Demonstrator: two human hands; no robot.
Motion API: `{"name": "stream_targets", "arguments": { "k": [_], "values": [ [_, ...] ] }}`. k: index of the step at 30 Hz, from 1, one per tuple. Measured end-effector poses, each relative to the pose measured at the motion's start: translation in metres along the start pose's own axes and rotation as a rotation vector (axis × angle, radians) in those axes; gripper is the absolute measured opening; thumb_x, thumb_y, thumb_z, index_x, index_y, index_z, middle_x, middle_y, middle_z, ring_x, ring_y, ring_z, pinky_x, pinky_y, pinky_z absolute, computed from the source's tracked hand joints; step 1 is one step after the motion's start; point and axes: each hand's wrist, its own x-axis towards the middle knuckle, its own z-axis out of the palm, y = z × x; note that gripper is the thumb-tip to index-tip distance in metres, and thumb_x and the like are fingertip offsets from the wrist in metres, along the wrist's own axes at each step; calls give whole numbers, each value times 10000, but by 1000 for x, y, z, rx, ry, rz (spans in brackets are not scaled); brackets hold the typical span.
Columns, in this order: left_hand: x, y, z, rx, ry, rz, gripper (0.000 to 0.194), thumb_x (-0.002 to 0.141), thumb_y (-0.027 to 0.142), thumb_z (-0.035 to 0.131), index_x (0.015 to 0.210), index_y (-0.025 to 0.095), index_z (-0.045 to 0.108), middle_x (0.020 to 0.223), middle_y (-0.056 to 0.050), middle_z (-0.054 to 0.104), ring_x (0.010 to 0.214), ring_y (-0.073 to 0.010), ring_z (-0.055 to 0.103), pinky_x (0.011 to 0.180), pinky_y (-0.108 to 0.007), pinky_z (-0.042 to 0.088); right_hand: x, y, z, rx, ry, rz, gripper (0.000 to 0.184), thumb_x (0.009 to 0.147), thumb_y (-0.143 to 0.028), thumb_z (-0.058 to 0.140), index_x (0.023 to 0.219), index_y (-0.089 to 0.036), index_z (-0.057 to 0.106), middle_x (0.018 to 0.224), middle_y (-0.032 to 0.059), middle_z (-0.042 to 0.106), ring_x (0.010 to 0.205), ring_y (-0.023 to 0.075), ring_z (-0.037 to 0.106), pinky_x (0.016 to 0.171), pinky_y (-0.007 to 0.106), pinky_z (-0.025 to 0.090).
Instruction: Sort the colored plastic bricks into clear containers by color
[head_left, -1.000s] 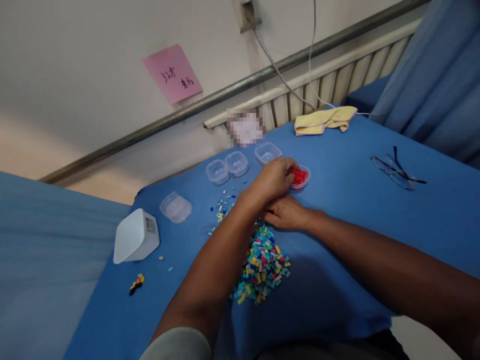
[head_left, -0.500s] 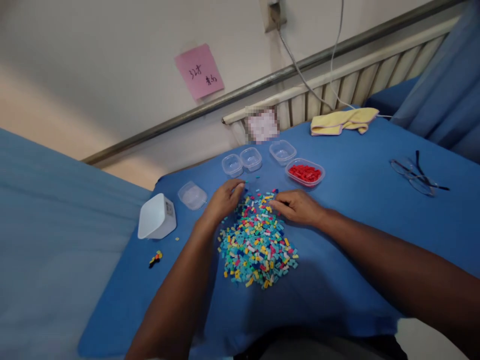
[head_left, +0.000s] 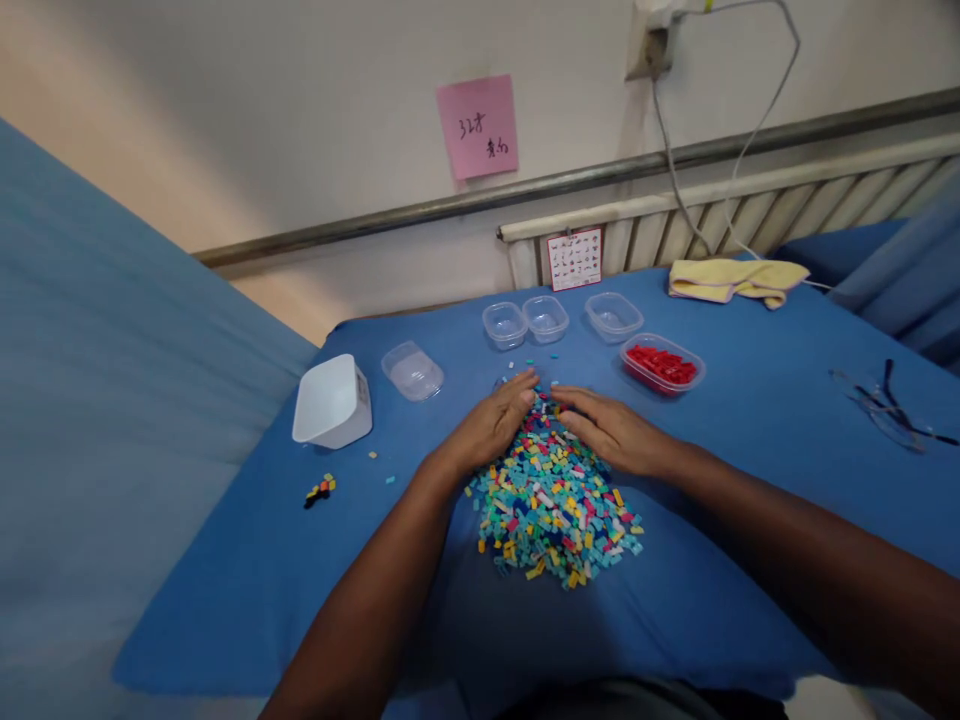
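While we cupped the far end of the heap of small coloured bricks on the blue bench, our left hand lay along its left edge, fingers straight and pressed together, and our right hand along its right, thumb slightly spread from the fingers. Beyond them we had clear tubs and, to the right, a tub of red pieces.

Perhaps a ward: blue curtains, wall radiator.
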Motion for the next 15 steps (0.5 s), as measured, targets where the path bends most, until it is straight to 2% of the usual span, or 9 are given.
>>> {"name": "stream_targets", "arguments": {
  "k": [2, 4, 7, 9, 12, 15],
  "values": [
    [10, -6, -7, -18, 121, 13, 840, 1189, 711, 342, 1663, 58, 578, 1775, -170, 487, 1692, -242, 419, 1441, -407, 240, 16, 6, -6, -32, 45, 32, 626, 1203, -632, 380, 1606, -244, 662, 1661, 135, 679, 1548, 318, 637, 1339, 543, 486],
    [24, -20, -14, 31, 157, -8, 861, 1184, 715, 329, 1634, 34, 602, 1745, -195, 517, 1675, -270, 447, 1432, -428, 261, 38, 21, -9, -99, 63, 78, 666, 1187, -663, 379, 1578, -219, 685, 1643, 171, 686, 1562, 363, 620, 1347, 596, 463],
    [48, -45, -16, 166, 75, 11, 877, 1182, 672, 283, 1624, -21, 587, 1735, -236, 510, 1698, -311, 407, 1434, -466, 248, 74, 46, -2, -134, 43, 96, 720, 1153, -699, 411, 1541, -167, 703, 1621, 241, 685, 1580, 433, 585, 1360, 685, 401],
    [60, -55, -12, 240, 39, 62, 860, 1180, 624, 267, 1603, -50, 592, 1706, -263, 535, 1700, -339, 398, 1431, -493, 249, 92, 56, 6, -138, 24, 90, 712, 1149, -689, 423, 1526, -156, 706, 1618, 248, 684, 1590, 433, 571, 1366, 677, 384],
    [66, -58, -4, 209, 41, 172, 777, 1190, 567, 285, 1547, -25, 640, 1640, -269, 604, 1602, -339, 525, 1398, -508, 315, 101, 54, 13, -117, -23, 55, 614, 1173, -597, 420, 1500, -169, 714, 1553, 216, 736, 1510, 383, 644, 1330, 613, 442],
    [51, -50, -1, 99, 13, 268, 628, 1198, 521, 362, 1436, 56, 710, 1503, -214, 709, 1428, -289, 647, 1314, -476, 434, 87, 35, 13, -75, -76, 3, 504, 1178, -498, 454, 1453, -180, 732, 1450, 191, 789, 1375, 339, 724, 1245, 556, 530]
  ]
}}
